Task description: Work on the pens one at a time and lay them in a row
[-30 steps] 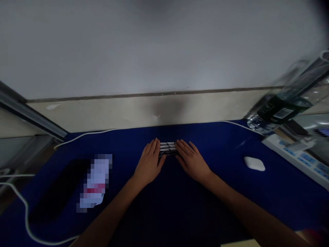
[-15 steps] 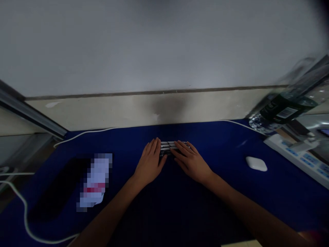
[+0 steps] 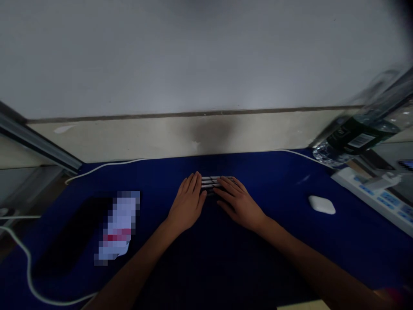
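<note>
Several slim white rods with dark marks, possibly pens (image 3: 210, 181), lie side by side on the blue tabletop (image 3: 258, 181). My left hand (image 3: 187, 201) rests over their left ends, fingers stretched out flat and thumb pointing toward the rods. Over the right ends lies my right hand (image 3: 240, 201), its fingers spread and extended. Only the middle of the rods shows between the hands; both ends are covered. Neither hand is wrapped round anything.
To the left lies a phone-like item with a blurred-out surface (image 3: 118, 228), beside a dark shape (image 3: 74, 237). A white earbud case (image 3: 322, 205), a power strip (image 3: 374, 193) and a plastic bottle (image 3: 351, 133) are on the right. White cables (image 3: 106, 165) run along the table edges.
My left thumb has shifted slightly left, away from the rods' middle, and my right thumb has moved a little. The rods stay in place; the view has tilted slightly.
</note>
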`<state>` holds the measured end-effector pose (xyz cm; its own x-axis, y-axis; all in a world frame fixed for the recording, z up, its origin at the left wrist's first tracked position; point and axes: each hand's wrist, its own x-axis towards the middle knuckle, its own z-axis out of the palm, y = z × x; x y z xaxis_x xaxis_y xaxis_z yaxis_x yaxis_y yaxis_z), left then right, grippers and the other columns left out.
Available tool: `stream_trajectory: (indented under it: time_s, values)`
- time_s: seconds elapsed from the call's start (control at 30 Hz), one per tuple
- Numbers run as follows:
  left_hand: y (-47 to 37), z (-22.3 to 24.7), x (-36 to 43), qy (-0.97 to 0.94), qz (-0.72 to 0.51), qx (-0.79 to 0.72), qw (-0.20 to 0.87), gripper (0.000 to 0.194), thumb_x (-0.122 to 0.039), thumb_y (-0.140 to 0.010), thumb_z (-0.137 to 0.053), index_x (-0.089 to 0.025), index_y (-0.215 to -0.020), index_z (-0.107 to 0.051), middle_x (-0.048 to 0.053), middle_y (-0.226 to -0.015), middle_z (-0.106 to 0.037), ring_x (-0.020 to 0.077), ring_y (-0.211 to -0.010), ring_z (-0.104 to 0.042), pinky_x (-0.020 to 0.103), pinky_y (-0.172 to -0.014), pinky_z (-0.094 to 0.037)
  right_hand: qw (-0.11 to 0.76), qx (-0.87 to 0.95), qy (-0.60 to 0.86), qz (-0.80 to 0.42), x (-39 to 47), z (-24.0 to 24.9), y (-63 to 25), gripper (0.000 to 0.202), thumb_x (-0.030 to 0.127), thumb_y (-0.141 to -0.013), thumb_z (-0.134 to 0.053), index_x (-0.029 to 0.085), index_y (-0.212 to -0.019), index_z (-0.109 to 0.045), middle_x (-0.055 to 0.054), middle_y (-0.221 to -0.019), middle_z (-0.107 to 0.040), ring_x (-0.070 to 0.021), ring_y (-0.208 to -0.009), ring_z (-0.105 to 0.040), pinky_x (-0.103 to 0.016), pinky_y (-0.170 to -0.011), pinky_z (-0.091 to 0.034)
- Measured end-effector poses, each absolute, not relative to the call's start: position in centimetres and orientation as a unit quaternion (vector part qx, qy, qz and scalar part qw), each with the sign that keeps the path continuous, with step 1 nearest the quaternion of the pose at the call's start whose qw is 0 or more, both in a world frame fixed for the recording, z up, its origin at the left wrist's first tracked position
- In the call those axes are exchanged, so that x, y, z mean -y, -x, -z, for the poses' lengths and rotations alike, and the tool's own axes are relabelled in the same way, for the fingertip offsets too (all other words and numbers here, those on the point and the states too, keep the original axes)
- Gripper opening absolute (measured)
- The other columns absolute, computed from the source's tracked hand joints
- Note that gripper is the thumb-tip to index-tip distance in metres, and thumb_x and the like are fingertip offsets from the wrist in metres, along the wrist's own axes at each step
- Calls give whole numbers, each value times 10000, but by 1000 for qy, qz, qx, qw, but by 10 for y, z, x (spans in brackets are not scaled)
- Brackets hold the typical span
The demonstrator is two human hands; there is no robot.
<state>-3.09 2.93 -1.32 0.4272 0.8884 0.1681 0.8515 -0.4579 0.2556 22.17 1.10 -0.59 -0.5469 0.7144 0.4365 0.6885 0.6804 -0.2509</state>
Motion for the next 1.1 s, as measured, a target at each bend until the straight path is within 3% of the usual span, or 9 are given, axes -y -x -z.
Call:
stream_trajectory:
  time_s: [0.13,0.3,0.63,0.9,1.0,1.1]
  values:
    - [30,10,-29,-838,-136,-523,79,720,-502,-1226,-182,-70,-1778,-350,194,-1833,-369,351,-1729,-316,596,-1416,-310,260,884,389,-23,-12,5,-222,401,323,-1157,-609,209,-1527,-712,-169,-1668,-633,-343,-1614,-541,-653,-1334,-450]
    - [31,12,-30,-836,-151,-520,89,669,-468,-1224,-209,-140,-1788,-359,152,-1833,-390,338,-1730,-320,606,-1411,-317,244,887,391,-30,-11,3,-221,435,331,-1155,-605,229,-1569,-691,-153,-1686,-617,-353,-1633,-511,-665,-1337,-438]
    - [27,8,-33,-817,-142,-548,104,649,-365,-1156,-394,-175,-1776,-385,112,-1834,-401,334,-1725,-334,586,-1410,-319,234,884,402,-55,-8,5,-220,453,362,-1143,-628,251,-1578,-689,-127,-1722,-581,-346,-1674,-447,-627,-1390,-367]
    - [27,8,-33,-815,-146,-549,115,661,-304,-1137,-388,-173,-1784,-360,101,-1841,-387,319,-1733,-318,592,-1417,-295,252,883,394,-47,-9,9,-221,458,365,-1128,-652,184,-1547,-688,-182,-1705,-589,-376,-1669,-452,-673,-1358,-398]
    - [28,10,-33,-816,-146,-547,115,638,-340,-1170,-347,-191,-1790,-352,101,-1845,-382,315,-1735,-314,580,-1419,-291,256,881,395,-47,-8,9,-221,450,357,-1122,-660,197,-1542,-691,-180,-1711,-581,-378,-1667,-454,-683,-1350,-403]
    - [31,10,-34,-821,-144,-541,109,664,-493,-1201,-341,-201,-1798,-340,118,-1849,-371,341,-1732,-314,598,-1408,-308,258,880,396,-46,-10,7,-224,433,348,-1124,-655,234,-1540,-691,-168,-1719,-574,-373,-1662,-465,-699,-1339,-410]
